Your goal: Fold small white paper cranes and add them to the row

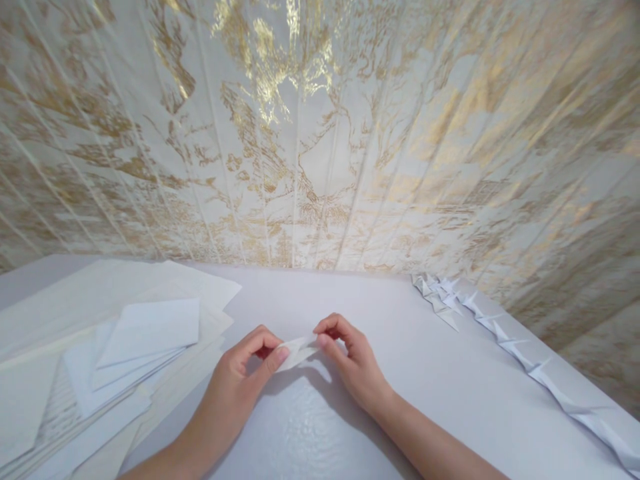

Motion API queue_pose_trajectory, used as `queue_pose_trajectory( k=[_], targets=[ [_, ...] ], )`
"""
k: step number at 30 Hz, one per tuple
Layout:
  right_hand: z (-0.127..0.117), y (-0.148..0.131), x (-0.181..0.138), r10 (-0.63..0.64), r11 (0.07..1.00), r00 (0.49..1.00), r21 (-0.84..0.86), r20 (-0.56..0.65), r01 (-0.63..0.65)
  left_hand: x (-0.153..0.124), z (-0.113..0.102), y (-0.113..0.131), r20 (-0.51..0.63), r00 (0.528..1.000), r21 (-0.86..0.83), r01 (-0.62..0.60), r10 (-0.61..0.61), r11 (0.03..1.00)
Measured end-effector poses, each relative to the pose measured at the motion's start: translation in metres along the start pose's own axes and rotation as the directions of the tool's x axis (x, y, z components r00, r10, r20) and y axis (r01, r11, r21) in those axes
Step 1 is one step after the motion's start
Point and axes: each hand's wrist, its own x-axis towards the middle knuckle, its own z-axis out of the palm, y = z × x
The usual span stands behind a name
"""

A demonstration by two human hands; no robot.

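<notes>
Head view: from here I see the left hand point(243, 377) and right hand point(361, 370) each pinched closed, thumb to fingers, on opposite ends of a pale folded paper point(299, 353), presumably steadying it over the glossy table point(370, 297). Flat, overlapping sheets point(155, 327) spread leftward, likely for easy reach; sharp-pointed, creased paper shapes point(515, 348) line the right edge, seemingly out of the way.

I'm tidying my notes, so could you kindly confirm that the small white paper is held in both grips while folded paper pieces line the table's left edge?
Not quite: the head view shows the folded paper pieces lining the right edge of the table. The small white paper is indeed held in the left grip and right grip.
</notes>
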Motion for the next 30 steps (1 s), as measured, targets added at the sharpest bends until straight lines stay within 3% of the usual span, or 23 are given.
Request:
queue_pose_trajectory(
  k=[2,8,13,22,25,28,30],
  targets=[
    [0.0071,-0.0038,-0.0029,-0.031,0.999,0.996,-0.006,0.089,0.031,-0.0031,0.0019,0.0007,0.016,1.000,0.005,-0.012,0.012,1.000],
    [0.0077,-0.0031,-0.0025,0.041,0.998,0.998,0.056,0.041,-0.043,-0.0068,0.0040,0.0016,0.131,0.991,0.058,-0.047,0.039,0.997],
    [0.0069,-0.0027,-0.0052,0.083,0.993,0.993,0.080,0.088,-0.090,-0.0050,0.0045,0.0037,0.124,0.992,0.064,-0.046,0.037,0.997],
    [0.0069,-0.0046,-0.0072,-0.003,1.000,0.991,0.001,0.135,0.003,-0.0054,0.0091,0.0004,0.205,0.979,0.061,-0.016,0.004,0.998],
    [0.0066,-0.0057,-0.0075,-0.002,1.000,0.996,-0.005,0.094,0.002,-0.0062,0.0074,0.0016,0.157,0.987,0.053,-0.040,0.032,0.998],
    [0.0071,-0.0067,-0.0076,0.076,0.996,0.997,0.058,-0.028,-0.074,-0.0055,0.0038,0.0040,0.035,0.996,0.056,-0.085,0.083,0.995],
    [0.0087,-0.0088,-0.0080,0.128,0.989,0.991,0.084,-0.030,-0.125,-0.0044,0.0022,0.0047,-0.047,0.991,0.060,-0.120,0.123,0.991]
  ],
)
